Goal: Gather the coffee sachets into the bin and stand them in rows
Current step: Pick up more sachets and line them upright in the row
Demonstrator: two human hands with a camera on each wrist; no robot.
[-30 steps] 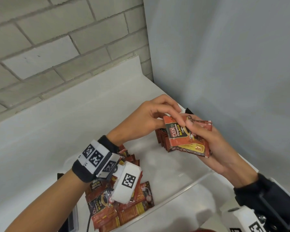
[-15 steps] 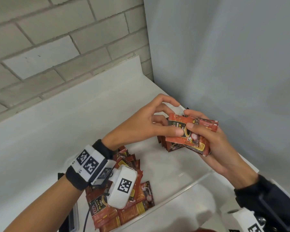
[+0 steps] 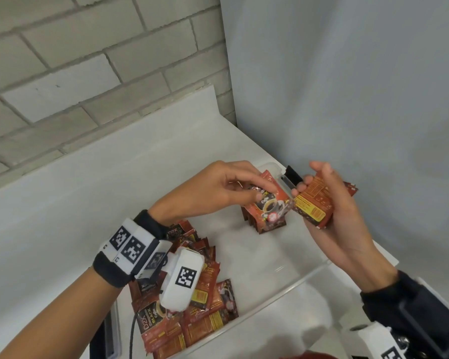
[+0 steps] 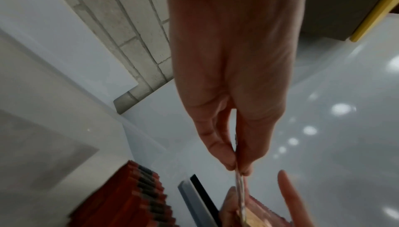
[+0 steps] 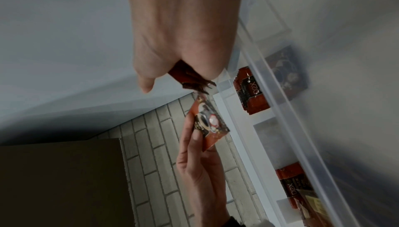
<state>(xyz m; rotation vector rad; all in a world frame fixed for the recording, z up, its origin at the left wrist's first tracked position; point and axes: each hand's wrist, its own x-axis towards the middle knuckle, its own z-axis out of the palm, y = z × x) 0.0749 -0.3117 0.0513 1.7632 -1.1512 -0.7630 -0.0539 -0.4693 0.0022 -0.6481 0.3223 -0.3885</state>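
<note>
Left hand (image 3: pixel 218 187) pinches one coffee sachet (image 3: pixel 267 203) mid-frame above the standing row (image 3: pixel 262 224) in the clear bin (image 3: pixel 290 281). Right hand (image 3: pixel 332 203) grips a small stack (image 3: pixel 314 200). Risk: careless insertion topples the row.

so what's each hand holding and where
Left hand pinches one red coffee sachet by its top edge; right hand grips a small stack of sachets around its sides.
</note>
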